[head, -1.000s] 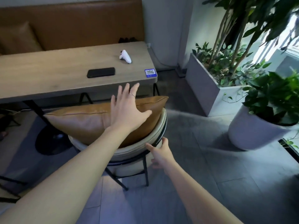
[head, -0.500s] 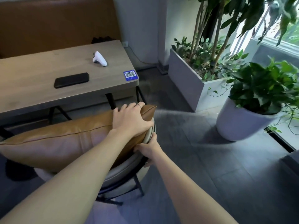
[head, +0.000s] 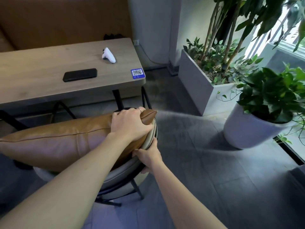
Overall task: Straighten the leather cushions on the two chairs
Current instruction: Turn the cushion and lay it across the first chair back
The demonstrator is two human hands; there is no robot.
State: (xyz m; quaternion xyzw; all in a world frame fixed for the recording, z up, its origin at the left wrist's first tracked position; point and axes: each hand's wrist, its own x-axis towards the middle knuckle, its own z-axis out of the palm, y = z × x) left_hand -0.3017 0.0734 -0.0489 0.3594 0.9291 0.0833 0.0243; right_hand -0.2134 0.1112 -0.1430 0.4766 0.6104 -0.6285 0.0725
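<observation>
A tan leather cushion (head: 57,141) lies across the back of a cream padded chair (head: 122,172) with black metal legs. My left hand (head: 130,123), wearing a ring, grips the cushion's right end near its corner. Just below, my right hand (head: 148,156) holds the chair's curved backrest rim, fingers wrapped around the edge. The cushion's left end runs out of view. Only one chair is in view.
A wooden table (head: 41,83) stands beyond the chair with a black phone (head: 80,74), a white controller (head: 108,55) and a blue QR card (head: 137,73). A brown bench back (head: 62,22) lies behind. A rectangular planter (head: 203,86) and round white plant pot (head: 247,131) stand right.
My left hand went from open above the cushion to gripping its right end. My right hand moved up and took hold of the chair rim. The view shifted right.
</observation>
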